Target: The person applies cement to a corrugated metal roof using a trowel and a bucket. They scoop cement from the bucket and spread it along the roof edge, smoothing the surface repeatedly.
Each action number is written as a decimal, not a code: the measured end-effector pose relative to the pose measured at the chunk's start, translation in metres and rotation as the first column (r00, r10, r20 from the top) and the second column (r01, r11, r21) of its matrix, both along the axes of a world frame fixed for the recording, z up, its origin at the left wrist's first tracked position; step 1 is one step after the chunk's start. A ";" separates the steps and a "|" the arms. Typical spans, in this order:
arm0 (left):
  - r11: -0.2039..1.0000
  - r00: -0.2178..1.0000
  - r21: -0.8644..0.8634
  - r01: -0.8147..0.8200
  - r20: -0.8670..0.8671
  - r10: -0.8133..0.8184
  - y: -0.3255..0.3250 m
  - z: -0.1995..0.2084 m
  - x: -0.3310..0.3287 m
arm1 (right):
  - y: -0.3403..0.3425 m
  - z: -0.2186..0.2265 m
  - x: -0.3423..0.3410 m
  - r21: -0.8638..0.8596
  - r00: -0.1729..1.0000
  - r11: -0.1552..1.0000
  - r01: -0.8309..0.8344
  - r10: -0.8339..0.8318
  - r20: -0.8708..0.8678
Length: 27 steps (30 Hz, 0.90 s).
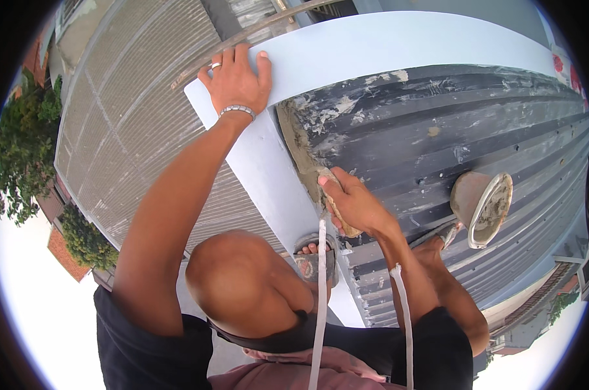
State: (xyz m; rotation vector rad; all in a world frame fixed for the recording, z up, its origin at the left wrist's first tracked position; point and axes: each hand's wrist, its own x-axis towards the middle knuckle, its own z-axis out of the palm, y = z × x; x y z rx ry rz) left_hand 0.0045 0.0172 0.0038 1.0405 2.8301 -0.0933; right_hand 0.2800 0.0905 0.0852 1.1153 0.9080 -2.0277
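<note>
My left hand rests on the corner of the white wall top, fingers spread toward its outer edge. It wears a ring and a bracelet. My right hand is closed around a tan, mortar-smeared hand float. The float is pressed at the strip of wet grey mortar that runs along the inner foot of the wall, where it meets the dark corrugated roof. My fingers hide part of the float. On the roof to the right, a bucket stands tilted, with grey mortar inside.
My sandalled foot is on the white ledge, and my other foot is on the roof beside the bucket. Two pale cords hang in front of me. A lower corrugated roof lies beyond the wall on the left, with trees past it.
</note>
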 end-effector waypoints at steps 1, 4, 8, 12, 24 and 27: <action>1.000 1.000 0.004 0.000 0.001 0.000 0.000 0.000 0.000 | 0.000 0.005 0.008 0.001 1.000 1.000 -0.006 0.006 -0.016; 1.000 1.000 0.009 -0.004 0.008 0.004 -0.004 0.000 -0.001 | 0.012 0.028 0.033 -0.072 0.999 0.997 0.032 -0.032 -0.002; 1.000 1.000 0.006 -0.009 0.012 0.009 -0.003 0.001 -0.002 | 0.004 0.040 0.046 -0.035 0.993 0.993 0.116 -0.117 -0.017; 0.999 1.000 0.033 0.006 0.015 -0.006 -0.003 0.000 -0.001 | -0.012 0.013 0.031 0.042 0.990 0.989 0.141 -0.140 -0.017; 0.999 1.000 0.038 0.017 -0.025 -0.016 -0.004 -0.005 -0.003 | -0.067 -0.023 0.089 0.146 0.991 0.982 0.120 -0.108 -0.084; 1.000 1.000 0.001 0.012 -0.015 -0.012 -0.006 -0.003 -0.004 | -0.072 -0.022 0.122 0.139 0.986 0.980 0.141 -0.127 -0.106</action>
